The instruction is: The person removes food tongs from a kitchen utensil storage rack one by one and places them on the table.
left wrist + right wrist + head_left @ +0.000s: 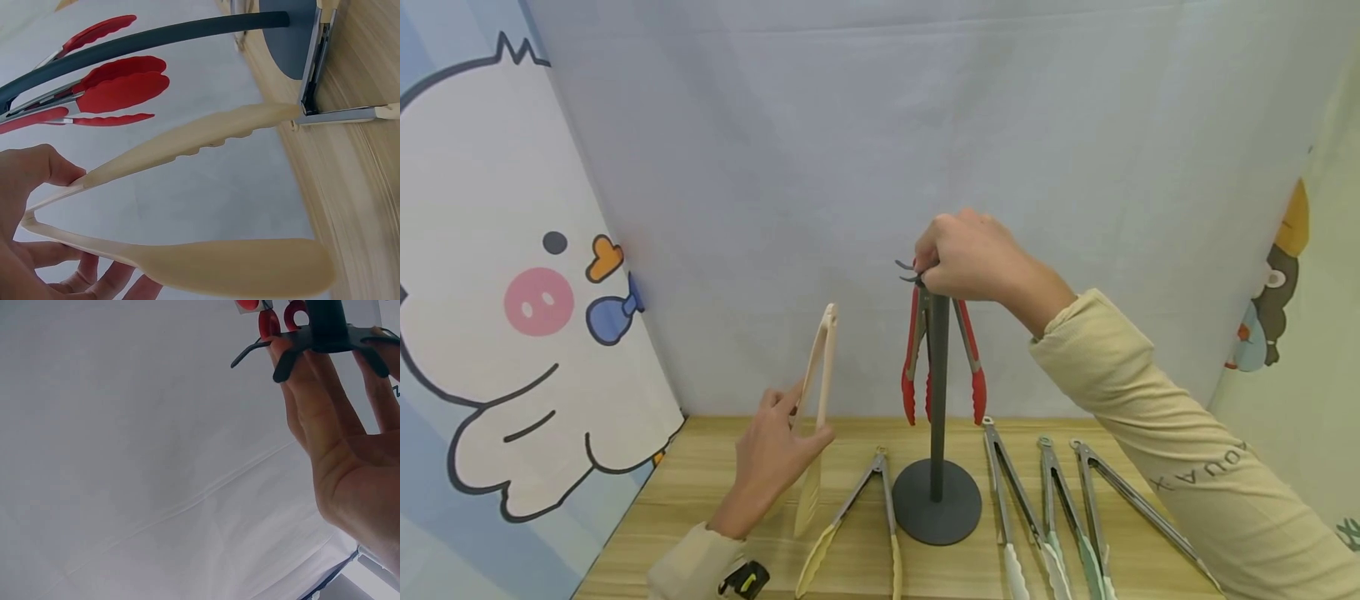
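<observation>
In the head view my left hand (775, 450) holds a pair of cream tongs (808, 496) near their middle, hinge end up. The left wrist view has my thumb on one arm of these tongs (237, 265) and the other fingers along the opposite arm, their blades spread apart. My right hand (973, 258) grips the top of a dark stand (937, 400), fingers curled at its hooks (331, 339). Red-tipped tongs (977, 396) hang from the stand, blades down. Two red rings (269, 324) show close to my right fingertips in the right wrist view.
On the wooden table (700, 458), yellow-tipped metal tongs (816, 560) lie spread left of the stand's round base (917, 521). To the right lie white-tipped tongs (1015, 573), mint-tipped tongs (1086, 552) and another metal pair (1142, 496). A grey cloth (760, 167) hangs behind.
</observation>
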Demonstrator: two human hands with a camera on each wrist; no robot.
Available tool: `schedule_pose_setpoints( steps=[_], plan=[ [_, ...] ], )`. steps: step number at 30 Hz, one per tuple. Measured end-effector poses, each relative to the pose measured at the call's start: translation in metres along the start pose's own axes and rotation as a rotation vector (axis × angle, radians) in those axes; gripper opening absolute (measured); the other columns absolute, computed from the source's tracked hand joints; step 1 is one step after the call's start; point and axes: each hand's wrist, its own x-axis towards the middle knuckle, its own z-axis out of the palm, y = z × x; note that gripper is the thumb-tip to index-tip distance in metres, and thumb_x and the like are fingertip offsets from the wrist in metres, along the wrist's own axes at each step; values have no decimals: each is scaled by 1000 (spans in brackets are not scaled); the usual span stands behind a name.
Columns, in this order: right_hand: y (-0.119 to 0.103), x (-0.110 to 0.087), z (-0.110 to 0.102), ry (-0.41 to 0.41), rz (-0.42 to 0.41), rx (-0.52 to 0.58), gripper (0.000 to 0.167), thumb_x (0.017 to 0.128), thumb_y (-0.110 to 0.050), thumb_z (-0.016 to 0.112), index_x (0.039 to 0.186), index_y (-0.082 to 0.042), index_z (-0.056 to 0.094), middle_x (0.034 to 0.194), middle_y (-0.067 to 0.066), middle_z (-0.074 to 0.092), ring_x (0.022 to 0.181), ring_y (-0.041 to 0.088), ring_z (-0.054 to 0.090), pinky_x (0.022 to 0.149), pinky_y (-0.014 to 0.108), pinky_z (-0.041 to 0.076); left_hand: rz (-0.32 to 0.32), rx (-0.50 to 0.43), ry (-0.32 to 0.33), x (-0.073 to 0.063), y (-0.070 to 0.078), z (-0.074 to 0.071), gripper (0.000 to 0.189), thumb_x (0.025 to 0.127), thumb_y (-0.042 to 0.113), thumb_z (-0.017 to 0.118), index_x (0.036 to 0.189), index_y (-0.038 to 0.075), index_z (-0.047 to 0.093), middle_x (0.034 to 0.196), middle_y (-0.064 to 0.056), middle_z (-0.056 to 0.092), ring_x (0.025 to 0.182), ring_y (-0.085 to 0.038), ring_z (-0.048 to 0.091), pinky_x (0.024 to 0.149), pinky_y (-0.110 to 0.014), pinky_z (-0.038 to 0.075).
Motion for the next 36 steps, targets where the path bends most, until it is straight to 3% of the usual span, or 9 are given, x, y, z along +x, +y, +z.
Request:
schedule_pose_setpoints(
  steps=[9,20,29,36],
  plan=[
    [1,-1,0,7,-3,2,44,69,2,43,94,-9,77,106,6,69,62,18,56,55,27,34,-38,47,-43,-1,-10,2,72,71,32,72,137,11,52,99,-10,52,62,-18,46,45,-30,36],
    [0,-4,-1,14,-1,-11,42,69,3,43,92,-9,76,105,6,69,62,19,54,56,28,35,-83,72,-84,-3,-25,5,70,69,30,72,135,15,54,93,-8,53,65,-19,48,46,-31,37],
    [-1,-4,0,17,2,-18,40,70,3,43,90,-9,76,102,6,69,61,18,52,54,28,35,-110,107,-113,-8,-40,9,71,69,32,72,134,12,55,106,-11,58,75,-22,55,51,-33,41],
    [-1,-4,0,17,1,-25,40,70,3,43,89,-9,76,103,6,69,61,16,48,54,28,33,-122,147,-143,-9,-48,13,68,69,32,69,133,11,56,95,-11,55,71,-22,53,51,-35,40]
  ],
)
